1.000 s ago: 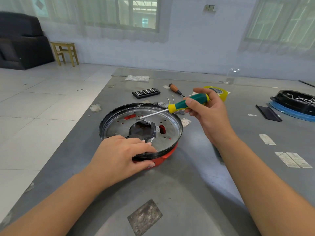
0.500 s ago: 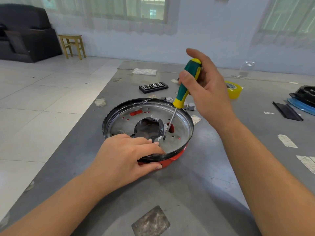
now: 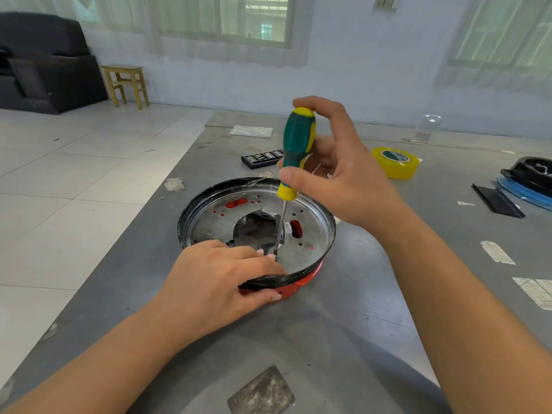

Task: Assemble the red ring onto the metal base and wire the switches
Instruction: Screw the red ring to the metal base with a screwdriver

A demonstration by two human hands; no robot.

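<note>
**Screwdriver upright in the metal base, left hand steadying the rim**

The metal base (image 3: 310,243) sits near the middle of the grey table (image 3: 343,339), a shallow round pan with a black-edged rim, small punched holes and a ragged dark opening at its centre. The red ring (image 3: 301,283) lies under it — only a strip shows along the near right edge, plus bits of red through the slots in the pan floor.

The left hand (image 3: 221,279) lies over the near rim of the base: the thumb presses against the red ring on the outside, and the fingers reach over the rim onto the pan floor, gripping the edge between them. Their tips sit right beside the screwdriver's tip; whether they pinch a screw there is too small to tell.

The right hand (image 3: 337,174) holds the screwdriver (image 3: 295,150) nearly upright by its green-and-yellow handle, thumb on the near side low on the handle, the index finger curled over the top, the other fingers behind it. The thin shaft runs down past the central opening, and its tip meets the pan floor near the front rim.

Beyond the base lie a black bit case (image 3: 263,158), partly behind the handle, and a roll of yellow tape (image 3: 395,162) to the right. At the far right edge sit a black-and-blue round assembly (image 3: 528,180) and a flat black piece (image 3: 497,200).
</note>
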